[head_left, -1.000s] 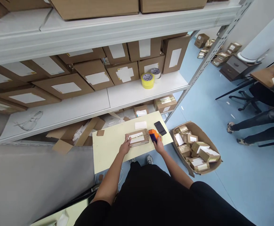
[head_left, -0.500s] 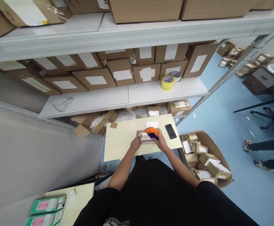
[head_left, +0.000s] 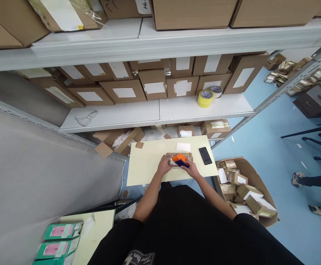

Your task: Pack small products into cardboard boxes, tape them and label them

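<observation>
— Nearest item, and what is new about it?
— One tape dispenser (head_left: 180,159), orange and dark blue. A second ago it is at the right end of the small carton (head_left: 173,165); now it is above the carton's top, toward the left end. By my reading, the work has gone from positioning to taping. Whether tape touches the top, I cannot tell.
— Hands?
— Left hand (head_left: 163,165): grasping the carton's left end, fingers bent around it. Right hand (head_left: 191,168): wrapped about the rear of the dispenser, its nose tilted leftward. Both forearms reach forward and converge.
— Carton's location?
— On the pale yellow table (head_left: 146,169), toward its right half, between the hands.
— Beside it?
— One white card (head_left: 183,147), just beyond. One black phone (head_left: 205,155), to the right, untouched. Off the table's right edge: one large carton (head_left: 260,180) of small parcels.
— Farther?
— One white shelf (head_left: 116,116): clear eyewear (head_left: 86,118), left; a yellow tape roll (head_left: 205,98), right; labelled boxes (head_left: 126,92) along the back.
</observation>
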### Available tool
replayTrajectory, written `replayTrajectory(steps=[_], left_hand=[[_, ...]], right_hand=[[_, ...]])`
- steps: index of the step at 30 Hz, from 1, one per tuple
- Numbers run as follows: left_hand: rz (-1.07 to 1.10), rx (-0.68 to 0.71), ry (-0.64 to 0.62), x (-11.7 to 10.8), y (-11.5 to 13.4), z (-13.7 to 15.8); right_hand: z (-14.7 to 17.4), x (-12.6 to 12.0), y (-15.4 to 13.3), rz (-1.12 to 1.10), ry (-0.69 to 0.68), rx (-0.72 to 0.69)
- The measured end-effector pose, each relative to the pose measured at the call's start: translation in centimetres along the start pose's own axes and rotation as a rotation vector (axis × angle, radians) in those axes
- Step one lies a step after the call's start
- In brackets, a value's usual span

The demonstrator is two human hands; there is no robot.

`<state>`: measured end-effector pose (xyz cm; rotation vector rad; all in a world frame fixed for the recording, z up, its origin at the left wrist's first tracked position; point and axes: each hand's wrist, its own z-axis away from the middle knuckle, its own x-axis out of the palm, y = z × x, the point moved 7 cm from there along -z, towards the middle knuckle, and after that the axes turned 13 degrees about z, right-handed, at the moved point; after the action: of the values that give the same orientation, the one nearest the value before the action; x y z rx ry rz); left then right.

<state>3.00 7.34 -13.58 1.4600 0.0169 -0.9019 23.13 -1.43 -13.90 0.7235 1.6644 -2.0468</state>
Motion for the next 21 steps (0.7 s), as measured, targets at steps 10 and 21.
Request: replayTrajectory(steps=[10,21], left_hand=[[0.276,0.065,-0.043,-1.7,3.5,-0.8],[0.189,-0.017,-0.001,-0.3,0.3,-0.7]], right_hand=[[-0.2,0.4,-0.9,0.203,0.002,-0.180],[-0.6,-2.8,0.9,0.341,0.070,-0.106]])
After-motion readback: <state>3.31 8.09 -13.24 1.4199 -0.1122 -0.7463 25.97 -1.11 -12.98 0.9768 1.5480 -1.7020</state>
